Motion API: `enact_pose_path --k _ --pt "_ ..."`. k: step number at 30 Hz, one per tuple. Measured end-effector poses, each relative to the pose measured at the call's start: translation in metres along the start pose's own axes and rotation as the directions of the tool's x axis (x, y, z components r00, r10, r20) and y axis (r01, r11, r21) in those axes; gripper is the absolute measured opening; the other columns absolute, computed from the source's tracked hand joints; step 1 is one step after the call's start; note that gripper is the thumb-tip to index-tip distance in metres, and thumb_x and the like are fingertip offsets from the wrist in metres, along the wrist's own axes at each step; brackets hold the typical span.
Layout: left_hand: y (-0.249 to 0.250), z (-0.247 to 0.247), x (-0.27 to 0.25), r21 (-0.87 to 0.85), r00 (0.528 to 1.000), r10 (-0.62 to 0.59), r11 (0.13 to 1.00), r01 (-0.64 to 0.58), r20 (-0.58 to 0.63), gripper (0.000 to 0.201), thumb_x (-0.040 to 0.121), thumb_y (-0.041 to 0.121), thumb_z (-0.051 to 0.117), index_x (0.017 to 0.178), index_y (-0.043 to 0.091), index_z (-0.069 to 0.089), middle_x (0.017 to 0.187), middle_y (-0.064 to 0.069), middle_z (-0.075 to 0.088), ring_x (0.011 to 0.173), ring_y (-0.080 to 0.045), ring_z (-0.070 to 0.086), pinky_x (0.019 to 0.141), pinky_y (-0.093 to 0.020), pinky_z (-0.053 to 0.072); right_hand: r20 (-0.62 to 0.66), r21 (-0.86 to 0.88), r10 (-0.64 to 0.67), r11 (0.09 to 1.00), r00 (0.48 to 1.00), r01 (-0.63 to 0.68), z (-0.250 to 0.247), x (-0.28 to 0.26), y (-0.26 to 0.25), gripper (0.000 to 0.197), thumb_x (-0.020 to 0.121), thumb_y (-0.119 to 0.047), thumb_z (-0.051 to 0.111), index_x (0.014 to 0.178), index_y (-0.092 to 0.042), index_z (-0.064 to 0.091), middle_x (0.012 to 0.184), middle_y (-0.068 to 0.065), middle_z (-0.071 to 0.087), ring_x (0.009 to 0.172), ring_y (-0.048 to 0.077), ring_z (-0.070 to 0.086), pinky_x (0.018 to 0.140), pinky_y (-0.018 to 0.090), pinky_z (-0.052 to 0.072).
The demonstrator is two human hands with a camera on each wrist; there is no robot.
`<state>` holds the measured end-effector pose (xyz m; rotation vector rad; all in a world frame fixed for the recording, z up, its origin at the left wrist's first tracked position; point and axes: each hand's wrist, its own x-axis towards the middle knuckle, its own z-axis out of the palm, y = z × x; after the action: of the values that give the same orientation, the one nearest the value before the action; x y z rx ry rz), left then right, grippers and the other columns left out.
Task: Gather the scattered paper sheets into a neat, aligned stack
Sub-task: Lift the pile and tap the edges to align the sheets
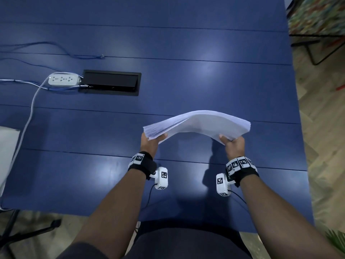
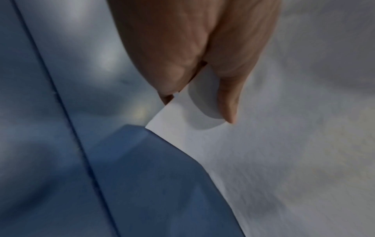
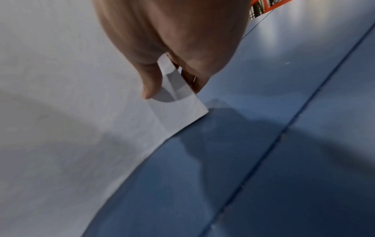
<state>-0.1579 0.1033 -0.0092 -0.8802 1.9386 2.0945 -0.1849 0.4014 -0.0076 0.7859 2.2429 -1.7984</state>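
Observation:
A thick stack of white paper sheets [image 1: 197, 125] hangs in the air above the blue table [image 1: 186, 71], bowed upward in the middle. My left hand [image 1: 152, 141] grips its near left corner, thumb on top. My right hand [image 1: 232, 143] grips the near right corner the same way. In the left wrist view the left hand [image 2: 194, 89] pinches the paper stack [image 2: 284, 144] at its corner. In the right wrist view the right hand [image 3: 172, 80] pinches the paper stack [image 3: 71, 112] at the other corner. The left edge of the stack fans out slightly.
A black cable hatch [image 1: 111, 82] is set in the table at the far left, with a white power strip [image 1: 63, 79] and blue and white cables [image 1: 28, 113] beside it. A white object [image 1: 7, 146] lies at the left edge. The table's right edge [image 1: 300, 128] borders wooden floor.

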Motion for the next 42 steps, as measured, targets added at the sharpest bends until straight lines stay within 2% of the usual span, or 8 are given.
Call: enact_pose_path --k 5,8,15,19,22,27,30,42 --pt "0.008 -0.013 -0.003 -0.035 0.998 -0.016 0.999 0.018 0.06 0.046 0.077 -0.007 0.086 0.119 0.005 0.075 0.121 -0.014 0.08 0.114 -0.032 0.076 0.099 -0.045 0.06 0.032 0.026 -0.153 0.988 0.988 0.152 -0.007 -0.015 -0.059 0.032 0.087 0.013 0.063 0.111 -0.008 0.07 0.093 -0.006 0.073 0.077 -0.006 0.069 0.078 0.02 0.055" --pt "0.013 -0.029 -0.007 -0.074 1.0 0.011 0.997 -0.011 0.011 0.043 0.068 0.004 0.088 0.109 0.003 0.077 0.11 -0.01 0.081 0.099 -0.023 0.076 0.093 -0.042 0.055 0.13 -0.191 -0.328 0.918 0.936 0.348 -0.025 -0.02 -0.105 0.023 0.084 0.006 0.067 0.099 -0.011 0.071 0.085 0.002 0.072 0.075 0.009 0.069 0.072 0.028 0.053" --pt "0.08 -0.014 -0.021 0.256 0.881 0.408 0.848 -0.463 0.24 0.087 0.069 0.03 0.093 0.146 0.027 0.052 0.153 0.005 0.056 0.146 -0.011 0.05 0.122 -0.026 0.035 0.466 -0.691 -0.587 0.226 0.662 0.687 -0.038 -0.045 -0.202 0.021 0.072 -0.001 0.068 0.08 -0.018 0.06 0.074 -0.001 0.06 0.074 0.03 0.057 0.059 0.036 0.042" --pt "0.111 0.035 -0.044 0.097 0.87 0.379 0.899 -0.427 0.316 0.04 0.084 0.009 0.088 0.118 0.026 0.074 0.113 0.012 0.079 0.108 -0.006 0.072 0.1 -0.032 0.056 0.524 -0.687 -0.609 0.112 0.596 0.718 -0.017 -0.067 -0.219 0.021 0.071 0.002 0.069 0.079 -0.016 0.064 0.074 0.0 0.064 0.073 0.033 0.061 0.065 0.029 0.03" --pt "0.113 0.046 -0.052 -0.071 0.931 0.309 0.951 -0.301 0.195 0.031 0.09 -0.006 0.079 0.099 0.023 0.081 0.095 0.009 0.083 0.088 -0.009 0.077 0.085 -0.03 0.059 0.409 -0.654 -0.687 0.239 0.601 0.718 -0.02 -0.074 -0.217 0.018 0.073 -0.014 0.083 0.087 -0.02 0.073 0.08 -0.001 0.073 0.075 0.03 0.067 0.067 0.033 0.043" --pt "0.106 0.035 -0.047 -0.178 0.945 0.297 0.946 -0.271 0.139 0.025 0.082 0.004 0.083 0.093 0.026 0.085 0.098 0.004 0.083 0.09 -0.014 0.077 0.081 -0.03 0.062 0.173 -0.035 -0.479 0.87 0.86 0.492 -0.027 -0.06 -0.182 0.039 0.072 -0.013 0.089 0.105 -0.018 0.07 0.093 -0.009 0.071 0.08 0.005 0.064 0.074 0.019 0.05" --pt "0.107 0.034 -0.047 -0.204 0.942 0.31 0.938 -0.281 0.126 0.024 0.081 0.005 0.083 0.099 0.022 0.082 0.102 0.0 0.083 0.093 -0.018 0.077 0.082 -0.032 0.062 0.167 0.327 -0.365 0.897 0.916 0.298 -0.011 -0.061 -0.15 0.038 0.075 0.002 0.079 0.108 -0.01 0.065 0.094 -0.008 0.076 0.085 0.006 0.069 0.076 0.022 0.054" --pt "0.079 0.048 -0.042 -0.094 0.964 0.259 0.96 -0.263 -0.052 0.033 0.079 0.002 0.084 0.11 0.009 0.076 0.099 0.002 0.082 0.09 -0.016 0.076 0.086 -0.04 0.062 -0.081 0.324 -0.264 0.905 0.961 0.275 0.033 -0.067 -0.092 0.034 0.089 0.009 0.069 0.12 0.001 0.059 0.107 0.006 0.072 0.094 0.005 0.071 0.088 0.026 0.055"
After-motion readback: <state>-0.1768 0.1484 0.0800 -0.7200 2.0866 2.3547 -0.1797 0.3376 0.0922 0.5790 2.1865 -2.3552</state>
